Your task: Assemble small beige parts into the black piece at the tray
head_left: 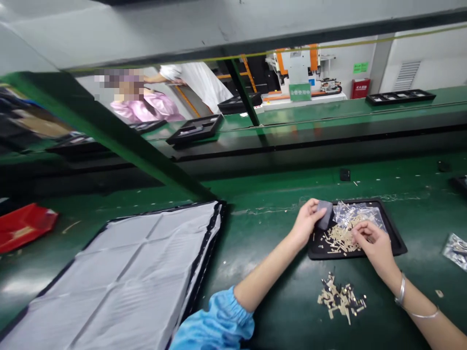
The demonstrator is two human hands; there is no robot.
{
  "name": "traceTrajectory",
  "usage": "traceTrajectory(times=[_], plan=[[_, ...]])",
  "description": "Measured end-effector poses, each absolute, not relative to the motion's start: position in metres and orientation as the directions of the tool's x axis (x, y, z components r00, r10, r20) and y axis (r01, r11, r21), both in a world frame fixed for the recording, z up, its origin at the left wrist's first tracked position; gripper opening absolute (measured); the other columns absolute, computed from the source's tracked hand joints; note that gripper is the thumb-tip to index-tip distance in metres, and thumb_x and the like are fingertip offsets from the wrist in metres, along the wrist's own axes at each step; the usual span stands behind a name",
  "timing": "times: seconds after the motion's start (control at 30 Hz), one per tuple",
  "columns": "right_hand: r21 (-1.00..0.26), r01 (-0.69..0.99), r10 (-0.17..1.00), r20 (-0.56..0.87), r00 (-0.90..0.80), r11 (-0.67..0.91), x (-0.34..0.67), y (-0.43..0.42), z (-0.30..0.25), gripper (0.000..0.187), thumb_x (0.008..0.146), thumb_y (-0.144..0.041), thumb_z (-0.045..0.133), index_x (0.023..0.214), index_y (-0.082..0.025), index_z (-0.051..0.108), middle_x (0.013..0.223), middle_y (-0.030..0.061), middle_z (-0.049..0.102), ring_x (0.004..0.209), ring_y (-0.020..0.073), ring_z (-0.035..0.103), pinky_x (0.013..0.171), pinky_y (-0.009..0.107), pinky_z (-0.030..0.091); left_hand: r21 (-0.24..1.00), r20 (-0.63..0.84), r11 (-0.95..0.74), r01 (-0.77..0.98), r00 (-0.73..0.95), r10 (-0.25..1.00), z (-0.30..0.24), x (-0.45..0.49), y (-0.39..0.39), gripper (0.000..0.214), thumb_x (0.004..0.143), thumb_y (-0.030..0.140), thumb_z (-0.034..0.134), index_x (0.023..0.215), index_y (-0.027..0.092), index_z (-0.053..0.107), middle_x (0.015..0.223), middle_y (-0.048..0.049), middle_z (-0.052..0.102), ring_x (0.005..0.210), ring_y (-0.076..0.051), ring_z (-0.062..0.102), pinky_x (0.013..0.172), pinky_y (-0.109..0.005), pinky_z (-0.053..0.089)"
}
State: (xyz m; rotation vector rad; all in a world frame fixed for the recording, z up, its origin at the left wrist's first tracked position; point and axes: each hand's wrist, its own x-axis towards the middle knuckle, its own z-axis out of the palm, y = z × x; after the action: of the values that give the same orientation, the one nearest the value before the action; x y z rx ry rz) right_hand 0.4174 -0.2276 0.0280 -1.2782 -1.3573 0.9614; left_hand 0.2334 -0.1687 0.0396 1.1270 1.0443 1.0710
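Green matting covers the tabletop (pixel 277 233), and the small black tray (pixel 396 240) lying on it serves as the landmark. Inside the tray sits a heap of small tan parts (pixel 341 238) with a crumpled clear plastic bag (pixel 352 211) at the tray's far side. At the tray's left edge the left hand (pixel 305 221) pinches a small grey piece (pixel 324 215) between thumb and fingers, holding it just above the tray's rim. The right hand (pixel 375 245) rests over the tray's near right part, its fingertips (pixel 355 232) curled together on the tan parts; whether they grip one cannot be told. A bracelet (pixel 401 290) circles the right wrist, and a blue sleeve (pixel 215 323) covers the left forearm. Just in front of the tray, nearer the person, lies a second loose pile of tan and dark parts (pixel 339 297). Well to the left of the tray lies a large flat grey panel with a dark border (pixel 120 277), and beyond that a red bag (pixel 24 224). To the right of the tray, at the frame's edge, sits another clear packet (pixel 456 249). Behind the tray a conveyor carries more black trays (pixel 195 129), and a person in pink (pixel 153 107) sits on its far side
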Motion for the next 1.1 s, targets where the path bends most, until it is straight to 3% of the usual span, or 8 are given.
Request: traceTrajectory(times=[0.07,0.2,0.33,0.5,0.63,1.1], plan=[[-0.989,0.119,0.990,0.104,0.096,0.092,0.419,-0.226,0.029,0.021,0.076,-0.037,0.063,0.071,-0.019,0.055,0.059,0.0007,0.059,0.054,0.0131,0.055,0.050,0.023,0.042,0.922,-0.133,0.213,-0.324,0.252,0.959,0.037,0.257,-0.180,0.043,0.060,0.040,0.076,0.081,0.017,0.046,0.078,-0.0007,0.064,0.065,-0.011,0.057,0.068,-0.023,0.044],[-0.985,0.125,0.967,0.146,0.211,0.121,0.422,-0.225,0.033,0.019,0.076,-0.034,0.064,0.071,-0.018,0.056,0.065,0.0016,0.059,0.058,0.0126,0.054,0.049,0.022,0.042,0.878,-0.157,0.268,-0.396,0.290,0.944,0.034,0.274,-0.190,0.044,0.056,0.036,0.082,0.079,0.016,0.049,0.075,0.0012,0.063,0.066,-0.010,0.056,0.069,-0.022,0.044],[-0.963,0.233,0.954,0.193,0.230,0.139,0.422,-0.228,0.040,0.011,0.076,-0.028,0.063,0.073,-0.018,0.058,0.071,0.0021,0.060,0.059,0.0118,0.054,0.051,0.022,0.045,0.887,-0.157,0.262,-0.381,0.285,0.946,0.035,0.269,-0.191,0.042,0.059,0.034,0.080,0.080,0.017,0.048,0.073,0.0032,0.060,0.066,-0.008,0.053,0.066,-0.021,0.043],[-0.916,0.380,0.955,0.219,0.198,0.131,0.419,-0.231,0.051,0.007,0.077,-0.022,0.061,0.072,-0.018,0.058,0.073,0.0009,0.062,0.054,0.0088,0.052,0.049,0.021,0.044,0.888,-0.168,0.314,-0.335,0.400,0.901,0.043,0.268,-0.195,0.044,0.059,0.033,0.080,0.078,0.017,0.044,0.068,0.0055,0.054,0.062,-0.006,0.049,0.063,-0.019,0.039],[-0.883,0.453,0.955,0.229,0.190,0.122,0.418,-0.233,0.057,0.007,0.077,-0.021,0.059,0.072,-0.018,0.057,0.070,-0.0002,0.061,0.049,0.0072,0.050,0.046,0.020,0.041,0.933,-0.120,0.249,-0.261,0.426,0.897,0.048,0.269,-0.198,0.039,0.064,0.032,0.076,0.077,0.016,0.044,0.069,0.0048,0.050,0.063,-0.006,0.046,0.061,-0.018,0.036],[-0.831,0.530,0.946,0.289,0.148,0.171,0.417,-0.236,0.064,0.008,0.077,-0.018,0.061,0.071,-0.021,0.057,0.070,-0.0014,0.063,0.053,0.0074,0.053,0.049,0.021,0.042,0.980,-0.021,0.105,-0.171,0.431,0.902,0.049,0.269,-0.200,0.027,0.071,0.024,0.066,0.075,0.018,0.040,0.072,0.0038,0.047,0.064,-0.006,0.045,0.055,-0.017,0.037]])
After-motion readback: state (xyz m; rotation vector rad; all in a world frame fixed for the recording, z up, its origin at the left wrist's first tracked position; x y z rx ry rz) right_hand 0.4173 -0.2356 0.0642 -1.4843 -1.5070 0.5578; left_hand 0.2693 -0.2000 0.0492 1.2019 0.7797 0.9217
